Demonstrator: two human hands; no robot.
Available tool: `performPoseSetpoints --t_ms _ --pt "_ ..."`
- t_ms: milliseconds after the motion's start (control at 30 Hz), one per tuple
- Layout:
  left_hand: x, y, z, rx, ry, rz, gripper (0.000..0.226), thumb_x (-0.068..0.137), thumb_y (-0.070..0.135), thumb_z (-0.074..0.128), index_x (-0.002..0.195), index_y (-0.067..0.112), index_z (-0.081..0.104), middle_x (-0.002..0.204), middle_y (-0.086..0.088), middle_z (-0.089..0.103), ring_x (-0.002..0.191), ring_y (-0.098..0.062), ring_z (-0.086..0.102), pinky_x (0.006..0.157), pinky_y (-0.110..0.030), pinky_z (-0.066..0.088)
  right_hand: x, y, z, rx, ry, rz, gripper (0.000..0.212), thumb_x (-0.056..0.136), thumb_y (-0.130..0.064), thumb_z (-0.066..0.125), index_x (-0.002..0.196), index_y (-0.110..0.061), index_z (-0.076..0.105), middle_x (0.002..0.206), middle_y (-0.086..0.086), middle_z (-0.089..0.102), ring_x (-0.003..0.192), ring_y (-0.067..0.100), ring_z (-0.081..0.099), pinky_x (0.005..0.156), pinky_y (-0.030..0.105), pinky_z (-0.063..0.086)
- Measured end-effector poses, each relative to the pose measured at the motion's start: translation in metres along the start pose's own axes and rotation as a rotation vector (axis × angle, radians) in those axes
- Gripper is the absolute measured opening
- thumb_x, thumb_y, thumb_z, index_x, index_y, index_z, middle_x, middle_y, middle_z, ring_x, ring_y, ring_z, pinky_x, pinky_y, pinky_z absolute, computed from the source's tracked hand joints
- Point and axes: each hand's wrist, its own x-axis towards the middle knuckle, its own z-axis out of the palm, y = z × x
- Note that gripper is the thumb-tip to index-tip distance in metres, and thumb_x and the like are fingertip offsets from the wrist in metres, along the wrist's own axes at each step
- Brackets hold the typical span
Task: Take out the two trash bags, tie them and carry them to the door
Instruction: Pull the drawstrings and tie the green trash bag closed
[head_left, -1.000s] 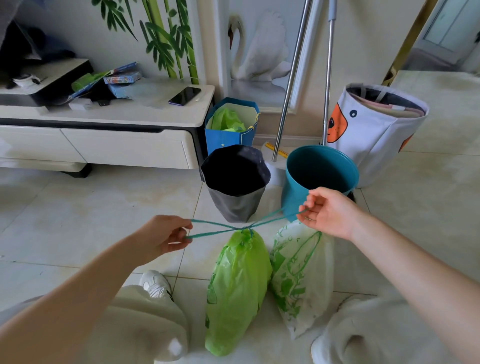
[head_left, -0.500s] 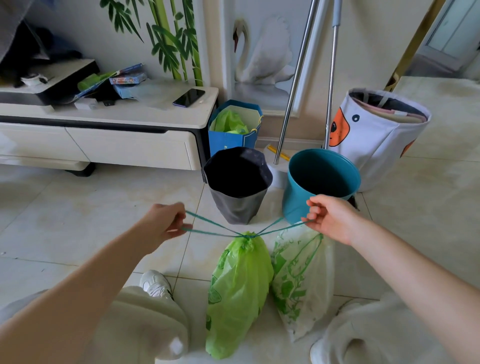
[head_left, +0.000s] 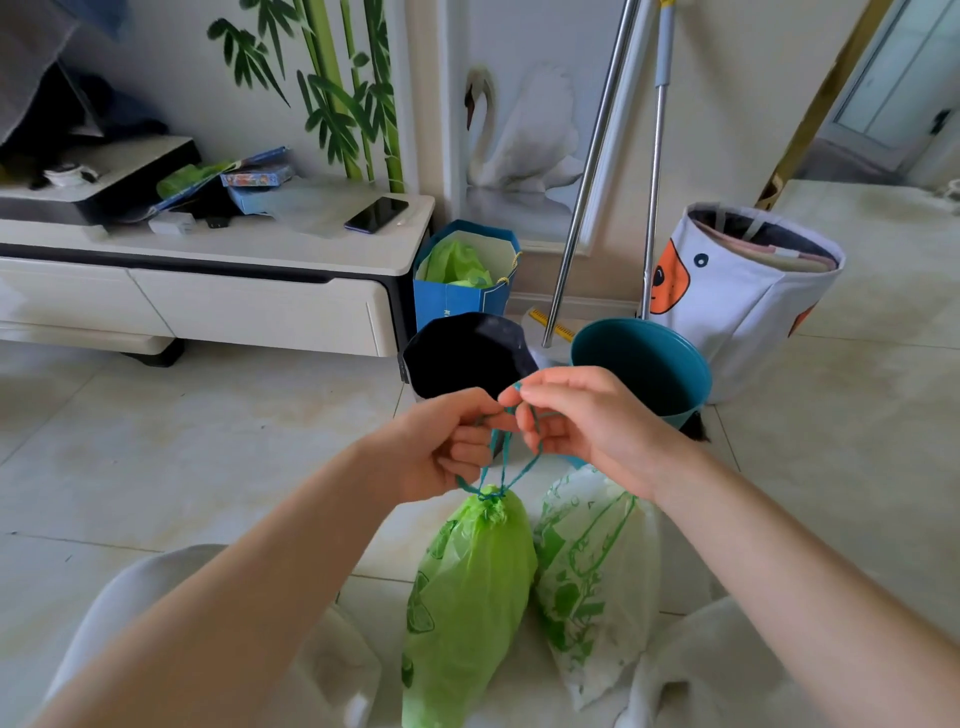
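A bright green trash bag (head_left: 467, 603) lies on the floor between my knees, its neck cinched by a teal drawstring (head_left: 501, 457). Beside it on the right lies a white trash bag with green print (head_left: 592, 582). My left hand (head_left: 447, 447) and my right hand (head_left: 582, 421) meet just above the green bag's neck, each pinching a strand of the drawstring. The strands run down from my fingers to a knot at the neck.
A black bin (head_left: 467, 358) and a teal bin (head_left: 644, 364) stand just behind my hands. Two metal mop poles (head_left: 587, 171) lean on the wall. A white fabric basket (head_left: 748, 291) sits at the right, a blue paper bag (head_left: 462, 280) beside the white TV cabinet (head_left: 249, 301).
My hands, which were pulling the drawstring ends wide apart, have come together above the green bag's neck. The strands now hang in short loops instead of a taut line.
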Motion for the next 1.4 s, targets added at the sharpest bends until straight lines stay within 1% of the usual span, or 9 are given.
performPoseSetpoints --t_ms 100,233,333,433,700,800,933,1167,1400 --pt "0.006 0.002 0.005 -0.025 0.014 0.041 0.034 0.09 0.018 0.045 0.056 0.02 0.043 0.045 0.008 0.021 0.034 -0.004 0.019 0.035 -0.015 0.011 0.002 -0.002 0.003 -0.018 0.006 -0.009 0.021 0.094 -0.012 0.049 0.094 -0.003 0.067 0.069 0.005 0.061 0.063 0.018 0.056 0.063 0.026 0.047" --pt "0.012 0.005 0.006 -0.15 0.072 0.182 0.023 0.093 0.021 0.048 0.083 0.012 0.067 0.055 0.004 0.042 0.041 -0.007 0.037 0.037 -0.016 0.028 0.002 0.005 -0.001 -0.019 0.001 0.046 0.024 0.095 -0.011 0.049 0.103 0.005 0.065 0.079 0.01 0.07 0.073 0.02 0.068 0.073 0.032 0.055" --pt "0.018 0.005 0.006 -0.221 0.116 0.26 0.022 0.094 0.017 0.049 0.093 0.007 0.068 0.068 -0.001 0.051 0.061 -0.013 0.056 0.057 -0.024 0.053 0.001 0.014 -0.007 -0.06 -0.026 0.102 0.025 0.095 -0.011 0.048 0.105 0.0 0.068 0.097 0.016 0.074 0.091 0.025 0.071 0.088 0.036 0.055" --pt "0.022 0.004 0.007 -0.33 0.131 0.303 0.025 0.097 0.015 0.045 0.083 0.006 0.062 0.072 -0.006 0.055 0.07 -0.019 0.068 0.069 -0.03 0.058 -0.003 0.024 -0.016 -0.079 -0.043 0.156 0.024 0.096 -0.015 0.049 0.106 -0.008 0.069 0.104 0.011 0.074 0.101 0.021 0.069 0.093 0.033 0.053" --pt "0.014 0.004 0.017 -0.213 0.04 0.385 0.015 0.098 0.015 0.045 0.099 0.011 0.059 0.068 -0.002 0.053 0.049 -0.013 0.048 0.049 -0.025 0.044 -0.008 0.055 -0.076 0.02 0.25 0.311 0.021 0.092 -0.014 0.056 0.102 0.0 0.068 0.097 0.015 0.074 0.092 0.026 0.07 0.088 0.038 0.055" --pt "0.015 0.003 0.019 -0.17 0.033 0.391 0.014 0.098 0.015 0.046 0.105 0.012 0.058 0.067 -0.001 0.048 0.047 -0.011 0.039 0.049 -0.023 0.037 -0.009 0.077 -0.107 0.022 0.447 0.483 0.012 0.092 -0.008 0.052 0.093 0.0 0.062 0.082 0.014 0.066 0.076 0.026 0.062 0.078 0.037 0.053" --pt "0.019 0.002 0.017 -0.118 0.028 0.404 0.018 0.098 0.012 0.044 0.11 0.013 0.057 0.068 0.0 0.045 0.048 -0.01 0.03 0.047 -0.02 0.032 -0.013 0.11 -0.138 -0.036 0.629 0.682 0.024 0.096 -0.017 0.043 0.077 -0.008 0.053 0.072 0.01 0.057 0.064 0.022 0.053 0.064 0.033 0.048" --pt "0.023 0.001 0.015 -0.055 0.017 0.394 0.02 0.097 0.007 0.044 0.109 0.013 0.058 0.069 -0.001 0.043 0.05 -0.011 0.026 0.046 -0.02 0.03 -0.006 0.136 -0.142 0.046 0.561 0.828 0.038 0.093 -0.04 0.048 0.095 -0.003 0.056 0.093 0.014 0.061 0.084 0.028 0.058 0.068 0.035 0.05" --pt "0.023 0.001 0.008 -0.02 0.021 0.384 0.02 0.096 0.007 0.046 0.111 0.01 0.058 0.071 -0.002 0.042 0.048 -0.01 0.028 0.046 -0.021 0.03 0.011 0.141 -0.145 0.098 0.775 0.755 0.033 0.094 -0.042 0.05 0.095 -0.009 0.058 0.093 0.008 0.059 0.077 0.022 0.054 0.075 0.034 0.048"
